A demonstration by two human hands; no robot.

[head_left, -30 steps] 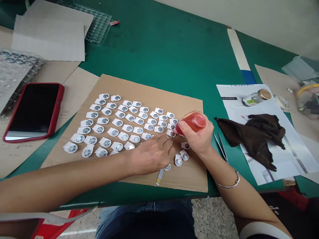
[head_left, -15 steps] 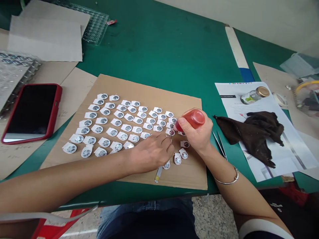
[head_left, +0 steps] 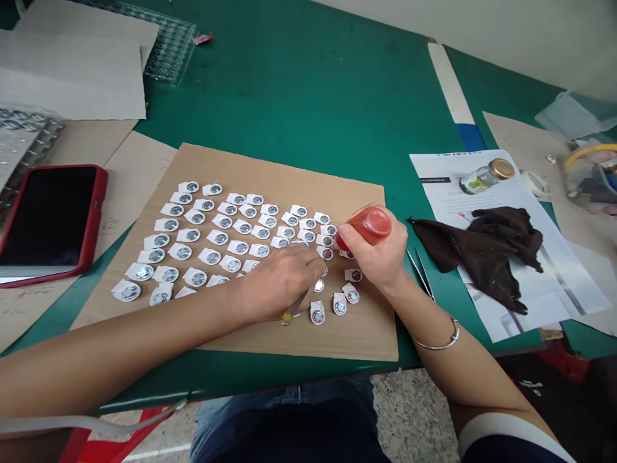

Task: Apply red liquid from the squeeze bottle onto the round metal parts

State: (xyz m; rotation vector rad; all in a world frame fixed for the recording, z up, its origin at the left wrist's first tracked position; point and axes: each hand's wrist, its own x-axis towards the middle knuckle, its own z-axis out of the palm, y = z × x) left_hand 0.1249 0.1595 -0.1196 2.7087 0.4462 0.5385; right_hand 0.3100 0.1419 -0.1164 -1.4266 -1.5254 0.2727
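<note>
My right hand (head_left: 380,257) is closed around a red squeeze bottle (head_left: 372,225), tipped down to the left over the small pieces. Beside it, my left hand (head_left: 284,280) is closed, palm down. A thin pale stick with a yellow end (head_left: 289,316) comes out from under the left fingers, which grip it; its other end is hidden. Below both hands lies a brown cardboard sheet (head_left: 270,337). Rows of small white tabbed pieces with shiny round centres (head_left: 180,251) cover it, and several more white pieces (head_left: 340,303) sit near my right wrist.
A red-cased phone (head_left: 45,218) lies at left, with grey card sheets (head_left: 72,71) and clear plastic trays (head_left: 173,51) behind. To the right are tweezers (head_left: 420,273), a dark cloth (head_left: 486,257), printed paper (head_left: 436,168), a small glass jar (head_left: 484,177) and a clear tub (head_left: 590,177).
My left hand has shifted slightly left and the stick's yellow end has swung left and up. The bottle stays over the right-hand pieces. The whole view has shifted a little.
</note>
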